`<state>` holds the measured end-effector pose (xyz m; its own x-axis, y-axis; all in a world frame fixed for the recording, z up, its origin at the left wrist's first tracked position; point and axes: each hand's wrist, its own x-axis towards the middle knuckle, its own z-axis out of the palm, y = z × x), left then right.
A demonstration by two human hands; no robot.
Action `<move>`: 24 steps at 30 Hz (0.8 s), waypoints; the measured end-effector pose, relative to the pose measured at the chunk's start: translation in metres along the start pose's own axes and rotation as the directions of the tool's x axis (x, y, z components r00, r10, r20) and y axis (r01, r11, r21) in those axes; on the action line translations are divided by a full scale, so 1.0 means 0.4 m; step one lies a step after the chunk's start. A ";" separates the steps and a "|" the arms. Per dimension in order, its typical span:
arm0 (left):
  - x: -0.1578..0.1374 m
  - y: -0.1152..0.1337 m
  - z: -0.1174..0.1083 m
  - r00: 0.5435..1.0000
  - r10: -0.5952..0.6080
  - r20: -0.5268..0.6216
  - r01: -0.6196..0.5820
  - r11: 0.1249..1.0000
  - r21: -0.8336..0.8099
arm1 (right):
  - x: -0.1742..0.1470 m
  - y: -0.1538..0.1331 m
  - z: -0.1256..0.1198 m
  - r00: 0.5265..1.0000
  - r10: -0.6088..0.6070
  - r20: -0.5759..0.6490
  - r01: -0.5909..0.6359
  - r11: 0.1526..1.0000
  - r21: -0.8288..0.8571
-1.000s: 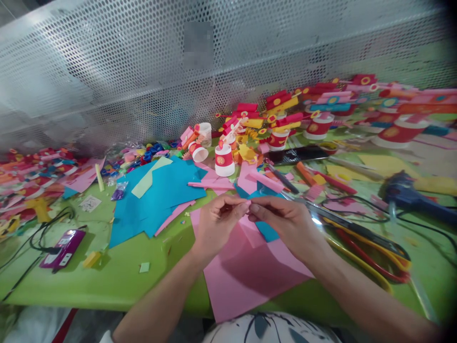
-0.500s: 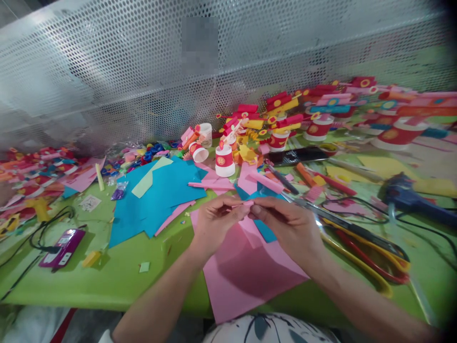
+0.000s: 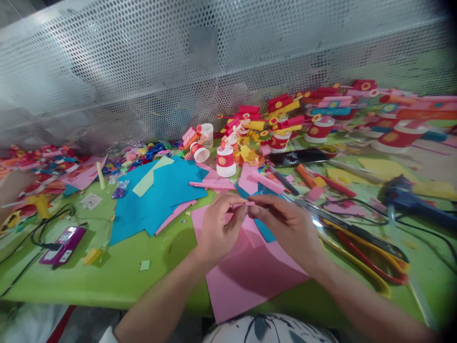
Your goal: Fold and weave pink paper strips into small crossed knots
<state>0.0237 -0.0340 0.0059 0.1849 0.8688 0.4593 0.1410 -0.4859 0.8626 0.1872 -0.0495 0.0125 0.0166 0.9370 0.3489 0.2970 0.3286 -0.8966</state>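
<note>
The relation that matters most here, as I judge it, is between the small pink paper piece (image 3: 251, 203) and the two sets of fingertips. The piece lies between the hands, with its long axis from left to right, roughly parallel to the near edge of the green surface (image 3: 157, 290). Neither hand is nearer, because both touch it.

The left hand (image 3: 218, 228) has its thumb and forefinger closed on the left part of the piece; the other fingers are curled behind. The right hand (image 3: 291, 226) pinches at the right end, also with thumb and forefinger, and the rest of its fingers are loosely bent. So the piece lies directly at the tips of both hands, not in a palm. Much of it is covered by the fingers, therefore I cannot tell if it is folded or rolled.

Both hands are above the large pink sheet (image 3: 257, 281), whose lowest corner reaches the near edge of the surface. Toward the left edge, beside the left hand, lie the blue sheets (image 3: 167, 186). Toward the right edge, next to the right hand, are the scissors (image 3: 364, 239), with their handles pointing to the near right corner.
</note>
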 end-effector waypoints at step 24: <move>-0.002 0.003 0.004 0.987 -0.162 -0.014 0.159 0.979 -0.125 | 0.001 0.025 0.010 0.990 0.127 0.053 -0.134 0.977 0.165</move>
<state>0.0251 -0.0356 0.0063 0.1457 0.9374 0.3162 0.0461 -0.3257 0.9443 0.1865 -0.0452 0.0026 0.0036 0.9761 0.2171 0.1308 0.2148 -0.9679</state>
